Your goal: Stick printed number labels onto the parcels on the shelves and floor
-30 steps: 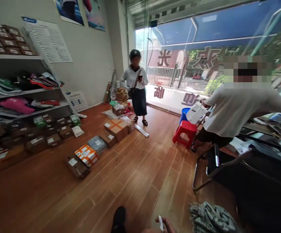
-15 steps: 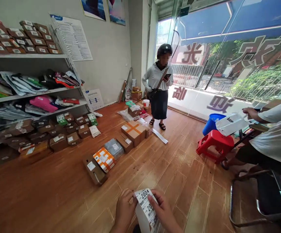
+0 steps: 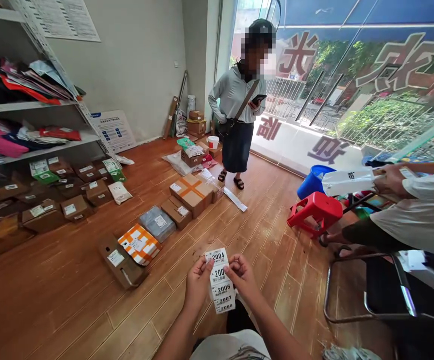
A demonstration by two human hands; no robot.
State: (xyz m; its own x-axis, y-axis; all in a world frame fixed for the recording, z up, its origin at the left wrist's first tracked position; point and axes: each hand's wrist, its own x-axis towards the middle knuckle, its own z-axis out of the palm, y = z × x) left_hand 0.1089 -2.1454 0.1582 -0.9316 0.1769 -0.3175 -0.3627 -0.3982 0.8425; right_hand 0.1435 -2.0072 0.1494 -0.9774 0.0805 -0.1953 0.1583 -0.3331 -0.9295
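A strip of white number labels (image 3: pixel 222 290), printed 2004, 2006, 2007 and 2008 among others, hangs between my two hands in front of me. My left hand (image 3: pixel 198 281) pinches its left edge near the top, thumb over the paper. On the opposite edge, my right hand (image 3: pixel 241 276) grips it with the thumb covering part of the second label. Beyond them on the floor lies a row of parcels: a brown carton (image 3: pixel 121 262), an orange-and-white taped parcel (image 3: pixel 140 244), a grey plastic parcel (image 3: pixel 158 223) and a larger taped carton (image 3: pixel 192 194).
Shelves (image 3: pixel 40 150) with bagged parcels stand left, cartons beneath. A person (image 3: pixel 235 100) in a helmet holds a phone ahead. At right, another person's hand (image 3: pixel 391 181) holds a white package (image 3: pixel 348 181) near a red stool (image 3: pixel 316 212), blue bin (image 3: pixel 310 181) and black chair (image 3: pixel 385 290).
My view has tilted down and shifted right. The label strip now faces me, flatter, with more numbers showing. The person at right has drawn the white package into a more level position.
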